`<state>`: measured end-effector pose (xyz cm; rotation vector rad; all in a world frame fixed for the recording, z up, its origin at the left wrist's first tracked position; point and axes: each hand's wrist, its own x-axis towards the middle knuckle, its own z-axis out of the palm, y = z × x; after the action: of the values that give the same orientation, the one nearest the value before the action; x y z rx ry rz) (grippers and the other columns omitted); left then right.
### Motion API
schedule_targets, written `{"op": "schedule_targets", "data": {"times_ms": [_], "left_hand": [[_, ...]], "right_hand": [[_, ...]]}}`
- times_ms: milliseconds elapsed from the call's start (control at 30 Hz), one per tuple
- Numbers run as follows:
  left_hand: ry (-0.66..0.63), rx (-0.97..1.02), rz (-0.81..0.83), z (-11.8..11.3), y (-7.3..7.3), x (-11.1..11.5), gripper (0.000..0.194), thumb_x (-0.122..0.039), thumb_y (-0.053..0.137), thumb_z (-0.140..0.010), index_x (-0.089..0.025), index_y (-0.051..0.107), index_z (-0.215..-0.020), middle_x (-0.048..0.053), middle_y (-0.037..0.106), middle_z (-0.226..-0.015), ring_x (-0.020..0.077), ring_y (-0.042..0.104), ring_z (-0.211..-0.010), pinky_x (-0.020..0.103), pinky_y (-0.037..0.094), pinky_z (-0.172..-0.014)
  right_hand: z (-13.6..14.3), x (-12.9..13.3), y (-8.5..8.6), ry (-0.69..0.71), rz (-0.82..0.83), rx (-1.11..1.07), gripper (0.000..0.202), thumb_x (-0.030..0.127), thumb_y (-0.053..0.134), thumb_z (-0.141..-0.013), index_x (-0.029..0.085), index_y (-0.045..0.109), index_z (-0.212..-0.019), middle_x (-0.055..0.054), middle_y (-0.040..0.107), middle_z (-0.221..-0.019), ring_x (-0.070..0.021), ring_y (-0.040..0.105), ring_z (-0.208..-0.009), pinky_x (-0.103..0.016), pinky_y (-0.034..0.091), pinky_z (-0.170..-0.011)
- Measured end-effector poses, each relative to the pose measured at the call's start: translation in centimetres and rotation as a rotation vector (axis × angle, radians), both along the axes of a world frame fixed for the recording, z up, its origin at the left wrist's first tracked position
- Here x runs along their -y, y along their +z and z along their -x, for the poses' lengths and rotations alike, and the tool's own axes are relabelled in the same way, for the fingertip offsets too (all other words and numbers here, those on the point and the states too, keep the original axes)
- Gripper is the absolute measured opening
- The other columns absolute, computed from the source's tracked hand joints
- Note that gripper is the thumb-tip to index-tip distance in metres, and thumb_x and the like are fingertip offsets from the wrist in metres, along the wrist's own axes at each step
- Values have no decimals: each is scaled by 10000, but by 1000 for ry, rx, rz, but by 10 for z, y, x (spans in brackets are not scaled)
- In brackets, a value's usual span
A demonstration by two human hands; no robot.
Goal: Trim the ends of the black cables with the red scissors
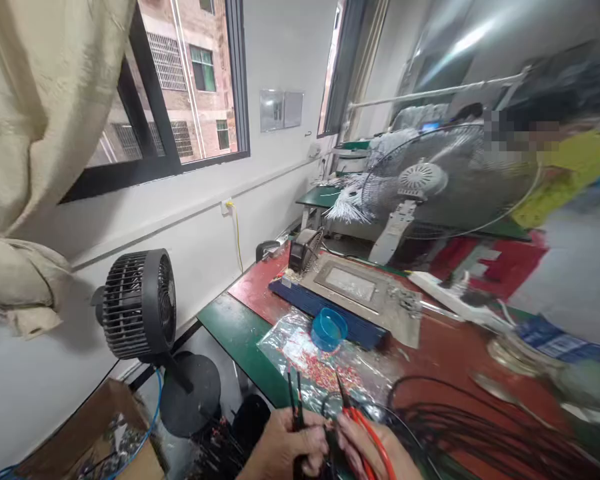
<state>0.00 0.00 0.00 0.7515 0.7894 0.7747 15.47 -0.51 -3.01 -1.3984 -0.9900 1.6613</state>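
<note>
At the bottom centre, my left hand point(293, 443) is wrapped round some thin black cables point(295, 397) whose ends point up. Beside it, my right hand point(373, 443) holds scissors with red handles point(375, 433), their dark tip pointing up and left. The two hands are close together. Just beyond them lies a clear plastic bag point(285, 333) with many small red and yellow pieces point(330, 373) on it. A round blue container point(329, 329) stands at the back of the bag.
Coiled black cables point(460, 427) lie right of my hands. Behind are a dark blue bar point(325, 313), a grey board point(405, 320) and a white power strip point(450, 300). A black fan point(140, 303) and cardboard box point(100, 427) stand left. A person in yellow point(570, 173) is at right.
</note>
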Motion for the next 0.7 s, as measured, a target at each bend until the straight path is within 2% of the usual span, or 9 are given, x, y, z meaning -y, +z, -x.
{"op": "schedule_targets", "data": {"times_ms": [133,267,400,500,600,700], "left_hand": [[7,14,2,3,-4,-3,382,-462,718,-563,-103,587,-566,-46,444,-356,38,326,-319,231,181,-378],[29,21,55,2,-7,-3,373,-452,728,-557,-104,598,-586,-38,478,-382,37,350,-329,220,181,-373],[50,41,60,2,-7,-1,375,-457,729,-555,-107,600,-594,-40,477,-400,31,343,-331,215,165,-372],[15,67,7,2,-6,-1,382,-474,708,-582,-108,597,-585,-40,464,-393,32,345,-332,217,169,-376],[9,63,-2,2,-7,0,384,-479,698,-597,-110,593,-580,-45,450,-387,30,332,-328,219,170,-375],[23,61,14,2,-11,0,383,-475,708,-589,-111,589,-595,-48,447,-391,28,326,-326,219,168,-370]], "right_hand": [[8,0,3,3,7,-88,560,722,582,-565,180,443,-536,81,354,-360,-32,302,-317,-181,194,-348],[13,1,1,35,-42,-152,541,694,577,-609,174,445,-539,75,373,-380,-26,307,-318,-175,204,-342],[18,3,3,6,19,-179,552,709,586,-578,179,447,-515,76,367,-347,-27,290,-272,-176,183,-299],[23,5,11,-39,93,-175,556,712,594,-562,173,469,-514,71,377,-341,-30,290,-260,-175,180,-283],[25,6,17,-94,90,-184,558,712,596,-564,170,465,-524,66,404,-362,-25,306,-278,-166,197,-302],[23,5,14,-85,48,-185,545,703,572,-606,173,461,-542,69,401,-385,-23,296,-290,-171,183,-312]]}}
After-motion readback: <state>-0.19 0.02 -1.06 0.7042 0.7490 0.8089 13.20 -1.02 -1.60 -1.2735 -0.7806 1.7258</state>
